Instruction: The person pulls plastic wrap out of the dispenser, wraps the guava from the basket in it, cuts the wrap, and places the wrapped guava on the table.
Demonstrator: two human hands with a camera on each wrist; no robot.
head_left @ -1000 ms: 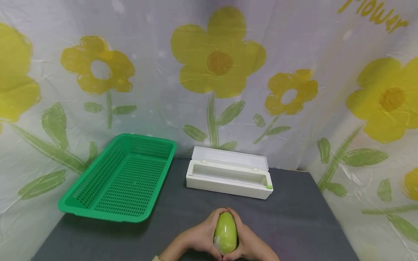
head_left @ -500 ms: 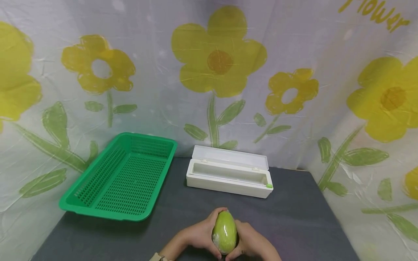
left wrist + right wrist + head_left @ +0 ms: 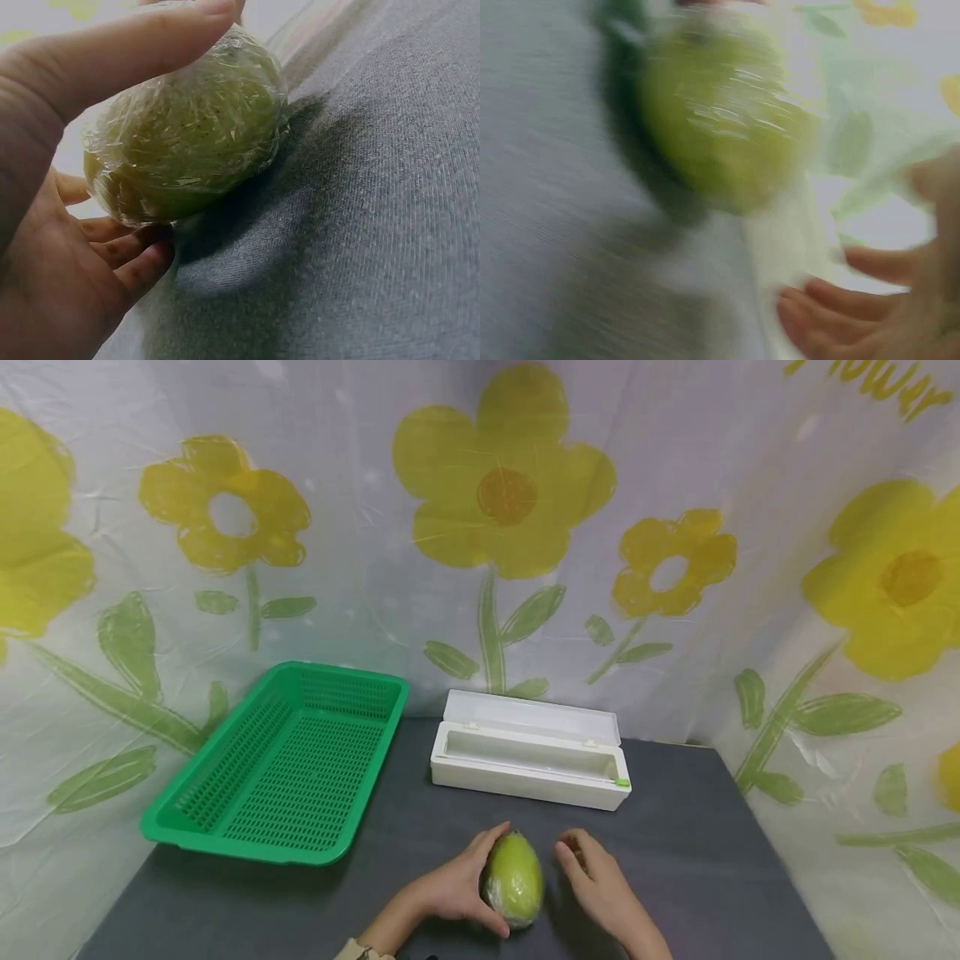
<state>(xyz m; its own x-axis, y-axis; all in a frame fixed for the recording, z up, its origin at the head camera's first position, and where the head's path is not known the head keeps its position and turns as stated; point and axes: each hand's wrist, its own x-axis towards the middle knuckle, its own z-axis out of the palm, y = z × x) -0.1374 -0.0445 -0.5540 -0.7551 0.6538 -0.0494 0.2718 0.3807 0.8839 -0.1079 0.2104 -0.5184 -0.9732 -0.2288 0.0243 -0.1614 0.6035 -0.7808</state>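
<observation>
A green oval fruit wrapped in clear cling film is near the front of the dark-covered table. My left hand holds it from the left, thumb at the near end and fingers around the far side. Wrinkled film on the fruit shows in the left wrist view, where the thumb lies over it and several fingers bend beneath. My right hand is off to the right of the fruit, fingers loosely bent and holding nothing. The right wrist view is blurred, with a gap between the fruit and the fingers.
At the back left is a green perforated basket. A long white box stands at the back centre, its lid raised and a small green slider at its right end. Behind the table hangs a flower-printed cloth.
Both hands held the fruit a second ago. My right hand has let go and moved right, while the left still grips the fruit. The basket and white box stay put.
</observation>
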